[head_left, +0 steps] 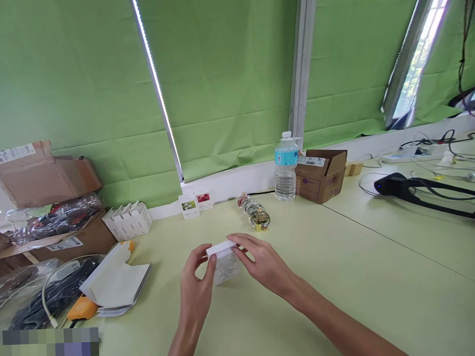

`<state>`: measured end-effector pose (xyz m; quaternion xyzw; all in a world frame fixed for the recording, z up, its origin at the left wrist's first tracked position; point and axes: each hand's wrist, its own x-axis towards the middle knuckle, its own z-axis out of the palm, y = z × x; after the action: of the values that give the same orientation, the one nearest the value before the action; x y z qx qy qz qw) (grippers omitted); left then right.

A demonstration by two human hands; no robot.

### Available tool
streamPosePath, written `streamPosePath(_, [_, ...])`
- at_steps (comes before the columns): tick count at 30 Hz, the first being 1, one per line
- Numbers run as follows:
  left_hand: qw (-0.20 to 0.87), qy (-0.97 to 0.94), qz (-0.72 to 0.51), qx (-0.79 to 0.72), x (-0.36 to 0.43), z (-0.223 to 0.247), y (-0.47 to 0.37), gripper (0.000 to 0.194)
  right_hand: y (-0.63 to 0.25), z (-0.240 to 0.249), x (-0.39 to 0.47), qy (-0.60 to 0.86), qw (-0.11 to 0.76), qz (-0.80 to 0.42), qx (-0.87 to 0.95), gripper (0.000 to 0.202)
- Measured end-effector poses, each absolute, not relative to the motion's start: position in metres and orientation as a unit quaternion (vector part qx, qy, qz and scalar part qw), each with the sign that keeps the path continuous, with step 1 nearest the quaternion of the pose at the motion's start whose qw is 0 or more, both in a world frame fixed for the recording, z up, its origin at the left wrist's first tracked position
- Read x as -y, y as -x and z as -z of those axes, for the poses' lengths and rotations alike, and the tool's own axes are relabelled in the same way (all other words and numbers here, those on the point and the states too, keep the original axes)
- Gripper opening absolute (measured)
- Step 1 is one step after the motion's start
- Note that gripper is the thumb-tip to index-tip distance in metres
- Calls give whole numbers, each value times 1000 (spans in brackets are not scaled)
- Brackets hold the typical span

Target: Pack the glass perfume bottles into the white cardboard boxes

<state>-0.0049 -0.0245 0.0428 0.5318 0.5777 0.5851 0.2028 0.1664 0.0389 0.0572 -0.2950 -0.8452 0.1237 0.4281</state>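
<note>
A small white box (226,267) with fine printed text on its front stands upright on the pale green table. My left hand (197,283) grips its left side, thumb at the front upper corner and index finger behind the top edge. My right hand (261,260) pinches the upper right corner of the same box with thumb and fingers. The top face is plain white and looks closed. Beyond my hands lies a row of shiny round glass or metal pieces (255,212), one with a gold front. Two small picture boxes, one green (189,206) and one red (203,200), stand against the wall.
Several white cartons (128,222) stand at left by an open cardboard box (72,243). Folded white paper (116,283) lies nearer, beside cables and an orange device (82,308). A water bottle (285,171), a brown box (319,177) and a black headset-like frame (425,192) are rightward.
</note>
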Motion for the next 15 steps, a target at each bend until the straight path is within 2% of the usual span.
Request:
streamPosePath(7, [290, -472, -634, -540, 20, -44, 4, 32, -165, -55, -40, 303, 427, -122, 843, 31])
streamPosePath(15, [282, -471, -632, -546, 21, -44, 0, 28, -165, -60, -37, 283, 432, -101, 850, 27])
